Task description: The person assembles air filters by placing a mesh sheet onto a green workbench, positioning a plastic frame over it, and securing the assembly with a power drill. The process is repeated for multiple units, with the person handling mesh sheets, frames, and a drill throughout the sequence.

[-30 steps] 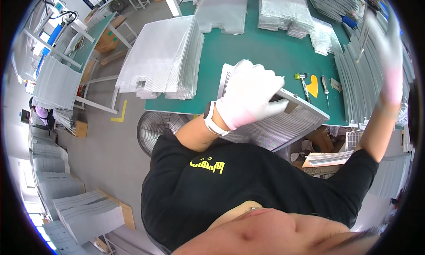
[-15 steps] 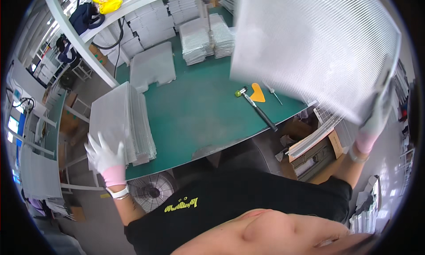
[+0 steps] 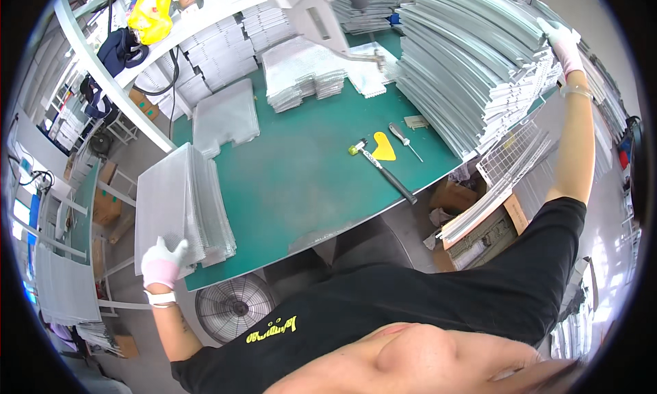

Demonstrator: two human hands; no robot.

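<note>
Apparent step: sheet pickup. Left hand [image 3: 163,263] at mesh sheets [image 3: 168,199], right hand [image 3: 562,44] at slatted panel stack [image 3: 458,59]; finger closure indeterminate. Next requires edge grip.

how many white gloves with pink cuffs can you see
2: one on the left hand, at the grey mesh-sheet stack; one on the right hand, by the silver-grey panel stack. Others may be hidden.

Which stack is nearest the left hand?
The mesh stack at the green table's left front corner; the left hand is at its near edge, while other stacks sit farther off.
</note>
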